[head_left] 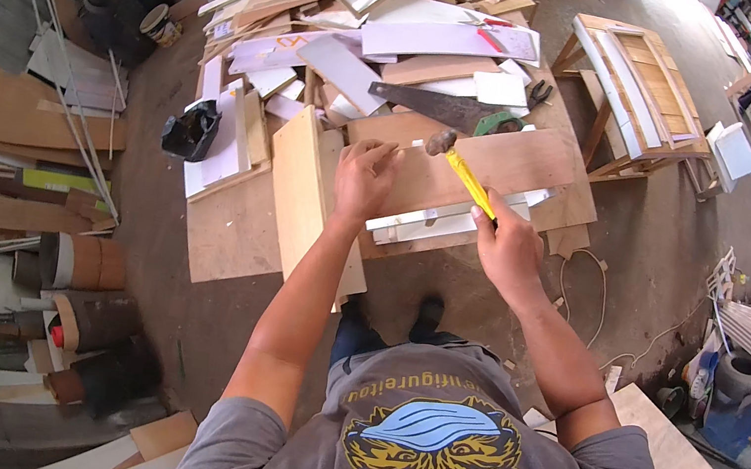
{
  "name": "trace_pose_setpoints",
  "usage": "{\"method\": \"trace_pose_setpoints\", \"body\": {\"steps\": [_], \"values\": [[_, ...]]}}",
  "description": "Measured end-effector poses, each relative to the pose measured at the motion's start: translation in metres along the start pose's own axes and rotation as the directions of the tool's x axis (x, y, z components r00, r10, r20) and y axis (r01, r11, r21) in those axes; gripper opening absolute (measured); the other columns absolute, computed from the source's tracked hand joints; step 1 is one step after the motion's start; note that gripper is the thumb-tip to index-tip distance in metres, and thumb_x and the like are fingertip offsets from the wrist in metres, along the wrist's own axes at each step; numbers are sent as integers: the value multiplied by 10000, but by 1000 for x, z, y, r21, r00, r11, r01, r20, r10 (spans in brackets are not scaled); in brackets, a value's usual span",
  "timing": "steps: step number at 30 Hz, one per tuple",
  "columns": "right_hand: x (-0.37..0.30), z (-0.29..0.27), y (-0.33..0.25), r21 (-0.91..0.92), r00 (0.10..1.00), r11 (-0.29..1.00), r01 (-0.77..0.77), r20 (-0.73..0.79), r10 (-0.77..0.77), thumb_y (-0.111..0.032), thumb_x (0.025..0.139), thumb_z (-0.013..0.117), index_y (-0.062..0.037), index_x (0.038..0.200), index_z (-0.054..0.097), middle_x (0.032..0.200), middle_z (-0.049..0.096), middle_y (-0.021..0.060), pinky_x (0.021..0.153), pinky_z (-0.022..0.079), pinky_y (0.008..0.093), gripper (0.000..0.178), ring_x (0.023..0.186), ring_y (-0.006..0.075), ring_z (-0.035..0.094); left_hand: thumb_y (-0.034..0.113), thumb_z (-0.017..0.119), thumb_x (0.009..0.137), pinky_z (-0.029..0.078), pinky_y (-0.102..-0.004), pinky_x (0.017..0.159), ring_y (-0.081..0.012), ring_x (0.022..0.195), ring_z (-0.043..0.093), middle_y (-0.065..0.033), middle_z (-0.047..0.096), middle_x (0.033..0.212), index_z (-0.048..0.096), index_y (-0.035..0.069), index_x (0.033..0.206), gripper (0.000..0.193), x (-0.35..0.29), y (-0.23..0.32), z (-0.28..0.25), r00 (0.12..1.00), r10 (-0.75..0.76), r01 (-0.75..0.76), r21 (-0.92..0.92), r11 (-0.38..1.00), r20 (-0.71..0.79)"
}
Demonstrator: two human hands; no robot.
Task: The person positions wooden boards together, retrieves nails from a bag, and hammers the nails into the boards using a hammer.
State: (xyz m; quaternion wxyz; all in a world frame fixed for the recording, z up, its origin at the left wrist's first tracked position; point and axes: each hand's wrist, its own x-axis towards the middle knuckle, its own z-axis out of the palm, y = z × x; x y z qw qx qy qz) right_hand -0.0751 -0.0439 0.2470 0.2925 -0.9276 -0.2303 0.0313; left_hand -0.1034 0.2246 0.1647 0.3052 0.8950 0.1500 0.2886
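My right hand is wrapped round the yellow handle of a hammer. The hammer's head is raised over a brown wooden board on the work table. At the board's left end, my left hand has its fingers curled together near the board's surface. Whatever they pinch is too small to make out. Left of that hand, a pale wooden plank slants toward me. White strips lie under the board's near edge. Beyond the board rests a handsaw with a green handle.
Offcuts and boards are heaped at the table's far side, with red-handled pliers on a white panel. A black container sits at the left edge. A wooden frame table stands at far right. A cable trails over the floor.
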Motion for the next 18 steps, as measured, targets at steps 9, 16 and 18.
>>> {"method": "trace_pose_setpoints", "body": {"steps": [9, 16, 18], "values": [[-11, 87, -91, 270, 997, 960, 69, 12, -75, -251, 1061, 650, -27, 1215, 624, 941, 719, 237, 741, 533, 574, 273, 885, 481, 701, 192, 798, 961, 497, -487, 1082, -371, 1270, 624, -197, 710, 1296, 818, 79, 1221, 285, -36, -35, -57, 997, -67, 60, -199, 978, -29], [0, 207, -205, 330, 986, 942, 66, 122, -111, -217, 1052, 649, -12, 1205, 607, 968, 704, 260, 762, 528, 583, 259, 905, 502, 686, 173, 813, 948, 506, -463, 1072, -359, 1243, 637, -204, 723, 1247, 809, 56, 1222, 298, -50, -163, -132, 967, -250, 214, -378, 901, -48], [7, 249, -235, 343, 956, 934, -101, 293, -4, -262, 1024, 701, -50, 1232, 600, 1006, 713, 268, 796, 526, 591, 314, 936, 502, 694, 178, 814, 950, 504, -467, 1076, -351, 1257, 638, -200, 722, 1259, 809, 63, 1231, 303, -51, -213, -153, 958, -286, 274, -291, 917, 2]]}}
